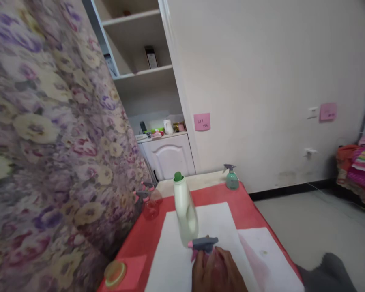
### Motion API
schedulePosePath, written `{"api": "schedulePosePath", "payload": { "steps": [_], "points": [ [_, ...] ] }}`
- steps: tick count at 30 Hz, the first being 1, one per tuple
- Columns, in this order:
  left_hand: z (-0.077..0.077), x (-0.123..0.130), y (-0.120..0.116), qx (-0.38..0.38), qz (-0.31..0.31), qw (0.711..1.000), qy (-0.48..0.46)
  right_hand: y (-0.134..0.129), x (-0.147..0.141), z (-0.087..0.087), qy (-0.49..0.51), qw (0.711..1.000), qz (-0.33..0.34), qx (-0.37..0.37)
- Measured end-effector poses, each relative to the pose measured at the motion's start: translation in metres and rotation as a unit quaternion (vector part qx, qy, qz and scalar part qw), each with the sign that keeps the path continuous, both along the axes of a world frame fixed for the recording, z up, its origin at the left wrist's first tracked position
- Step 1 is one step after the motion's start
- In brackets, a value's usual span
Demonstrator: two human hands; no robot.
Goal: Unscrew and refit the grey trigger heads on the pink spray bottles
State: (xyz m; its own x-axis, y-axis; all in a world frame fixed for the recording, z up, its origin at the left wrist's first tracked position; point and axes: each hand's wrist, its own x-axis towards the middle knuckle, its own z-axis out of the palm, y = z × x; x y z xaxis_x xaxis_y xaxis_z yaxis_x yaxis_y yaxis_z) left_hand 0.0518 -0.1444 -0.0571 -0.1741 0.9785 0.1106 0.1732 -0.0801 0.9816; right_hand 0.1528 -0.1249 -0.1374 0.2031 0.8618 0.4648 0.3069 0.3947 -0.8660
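Close to me at the bottom, my left hand (200,269) and my right hand (229,269) are wrapped around a spray bottle. Its grey and pink trigger head (204,243) points left, and a pinkish body (218,267) shows between my fingers; the rest is hidden. Just beyond the trigger head stands a pale green detergent jug (185,215), upright, with a green spout at its neck and no lid on it. A round yellowish-green lid (114,273) lies at the near left of the table.
White sheets (225,219) lie over a red tablecloth (197,194); the right one (276,251) has a pinkish stain. Two pinkish spray bottles (150,207) stand at the left edge, a green one (232,181) at the far right corner. A floral curtain (79,162) hangs along the left.
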Motion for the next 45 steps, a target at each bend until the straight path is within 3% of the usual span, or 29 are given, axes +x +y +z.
{"api": "schedulePosePath", "payload": {
  "steps": [4,8,16,18,23,25,29,35,38,41,45],
  "points": [
    [-0.002,0.001,0.007,-0.017,0.006,0.999,-0.027,-0.003,0.003,0.0,-0.023,0.999,0.021,0.021],
    [0.003,0.007,0.009,0.031,-0.007,0.999,-0.033,-0.007,0.003,0.009,-0.053,0.998,0.014,-0.025],
    [0.021,0.01,0.011,0.005,-0.047,0.999,-0.028,-0.01,0.003,0.016,-0.037,0.995,0.016,-0.092],
    [0.026,0.006,0.014,0.008,-0.066,0.997,-0.028,-0.01,0.008,0.021,-0.012,0.993,0.054,-0.104],
    [0.027,-0.004,0.021,-0.013,-0.126,0.991,-0.032,-0.006,0.029,0.042,0.033,0.964,0.24,-0.106],
    [0.026,-0.006,0.021,-0.017,-0.138,0.99,-0.036,-0.004,0.033,0.045,0.038,0.955,0.273,-0.107],
    [0.025,-0.003,0.019,-0.007,-0.12,0.992,-0.047,-0.004,0.029,0.039,0.047,0.966,0.232,-0.104],
    [0.025,0.005,0.014,-0.008,-0.052,0.997,-0.053,-0.013,0.011,0.032,0.002,0.992,0.076,-0.105],
    [0.025,0.007,0.014,-0.003,-0.048,0.997,-0.053,-0.016,0.006,0.033,-0.008,0.994,0.024,-0.111],
    [0.023,0.005,0.015,-0.005,-0.068,0.996,-0.056,-0.015,0.009,0.033,0.004,0.991,0.051,-0.126],
    [0.02,-0.003,0.018,-0.015,-0.101,0.992,-0.072,-0.01,0.022,0.036,0.039,0.976,0.176,-0.121]
  ]
}}
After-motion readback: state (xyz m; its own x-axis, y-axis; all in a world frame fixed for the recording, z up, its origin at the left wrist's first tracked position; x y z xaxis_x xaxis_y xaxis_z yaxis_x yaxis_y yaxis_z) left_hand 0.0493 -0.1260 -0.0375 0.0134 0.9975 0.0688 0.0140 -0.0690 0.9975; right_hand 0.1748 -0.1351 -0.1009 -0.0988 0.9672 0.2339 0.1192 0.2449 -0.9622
